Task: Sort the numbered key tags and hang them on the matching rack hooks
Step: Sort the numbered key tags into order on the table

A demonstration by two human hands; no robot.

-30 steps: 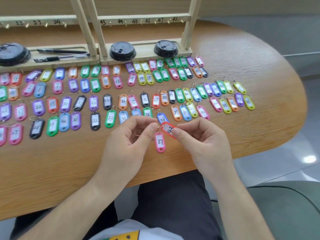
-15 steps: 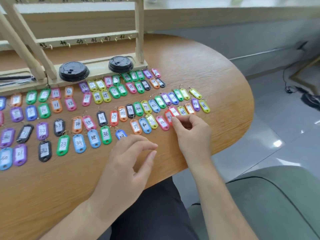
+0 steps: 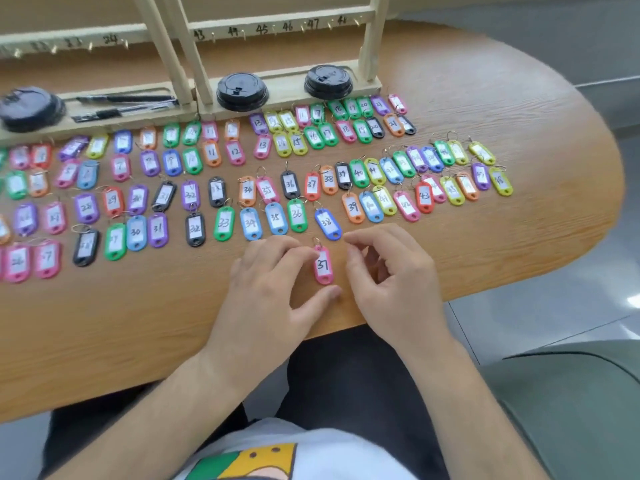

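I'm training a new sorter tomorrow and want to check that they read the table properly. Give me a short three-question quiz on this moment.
1. True or false: the pink tag 37 is held in the air, clear of the table.
2. The tag 38 lying nearest the pink tag 37 is: A blue, B yellow, C black.
3. Fill in: the second tag 37, in a row farther back, is coloured ____.

Key: 1 false, it lies flat on the table between the left hand and the right hand; 2 A; 3 red.
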